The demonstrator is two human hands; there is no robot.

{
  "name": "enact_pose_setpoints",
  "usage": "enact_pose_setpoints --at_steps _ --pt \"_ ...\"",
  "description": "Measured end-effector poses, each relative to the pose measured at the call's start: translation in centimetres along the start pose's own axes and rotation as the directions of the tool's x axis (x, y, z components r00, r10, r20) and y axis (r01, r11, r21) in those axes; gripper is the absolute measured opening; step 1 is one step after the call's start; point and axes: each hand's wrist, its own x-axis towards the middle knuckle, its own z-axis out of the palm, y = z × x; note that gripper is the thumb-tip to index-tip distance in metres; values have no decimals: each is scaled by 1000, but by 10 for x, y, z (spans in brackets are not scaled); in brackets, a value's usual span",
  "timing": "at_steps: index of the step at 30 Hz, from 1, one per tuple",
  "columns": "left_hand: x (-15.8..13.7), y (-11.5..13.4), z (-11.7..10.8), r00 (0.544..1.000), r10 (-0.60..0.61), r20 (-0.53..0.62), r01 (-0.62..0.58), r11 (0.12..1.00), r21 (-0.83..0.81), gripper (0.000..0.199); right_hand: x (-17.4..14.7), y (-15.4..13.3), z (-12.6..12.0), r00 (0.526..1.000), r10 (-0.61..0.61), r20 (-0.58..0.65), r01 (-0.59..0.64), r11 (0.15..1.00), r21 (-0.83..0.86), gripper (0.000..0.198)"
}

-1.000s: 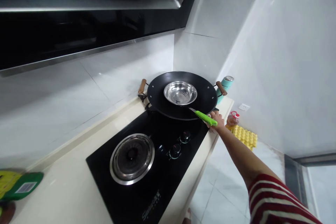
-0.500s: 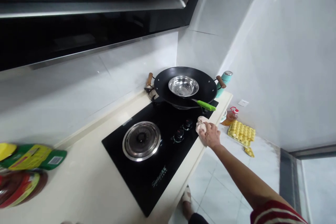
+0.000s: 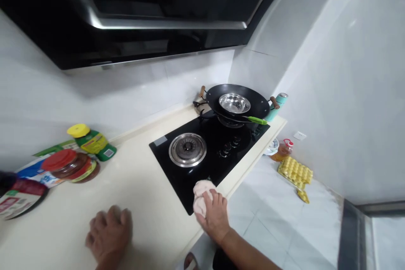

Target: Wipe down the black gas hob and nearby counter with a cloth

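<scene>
My right hand (image 3: 217,215) presses a pale pink cloth (image 3: 202,196) onto the near corner of the black gas cooktop (image 3: 177,177), where the glass meets the counter's front edge. The fingers are closed over the cloth. On the cream counter (image 3: 152,206), left of the cooktop, rests my left hand (image 3: 109,234), slightly blurred, its fingers bent and a little apart, with nothing seen in it. An uncovered round burner (image 3: 187,149) and the control knobs (image 3: 230,147) lie beyond the cloth.
A black wok (image 3: 215,97) on the far burner holds a steel bowl (image 3: 234,103) and a green-handled utensil (image 3: 257,120). Jars, including a red-lidded jar (image 3: 71,165) and a green bottle (image 3: 96,143), stand left. The range hood (image 3: 158,42) overhangs. Yellow egg trays (image 3: 295,171) lie on the floor.
My right hand has moved with the cloth along the cooktop's front edge, from beside the knobs to the near corner. My left hand has come into view on the counter. The view has shifted left.
</scene>
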Motion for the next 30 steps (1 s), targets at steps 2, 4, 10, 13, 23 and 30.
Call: enact_pose_setpoints --at_steps 2,4,10,13,23,30 --pt "-2 0 0 999 -6 -51 5 1000 -28 58 -15 -18 8 997 -65 42 61 993 97 74" --pt "-3 -1 1 998 -2 -61 0 999 -38 57 -23 -28 12 987 -141 82 118 964 238 77" --pt "-3 -3 3 996 -3 -85 -3 998 -66 56 19 -4 -18 990 11 139 -117 607 786 76" --pt "-3 -3 5 995 -8 -95 1 997 -74 57 72 33 -52 991 46 124 -128 581 804 68" --pt "-7 -5 10 993 -10 -116 4 999 -48 58 153 118 -89 938 272 -216 -248 960 131 58" --pt "-9 -5 15 995 -8 -104 4 999 -33 60 139 82 -52 988 137 -75 -153 947 -282 64"
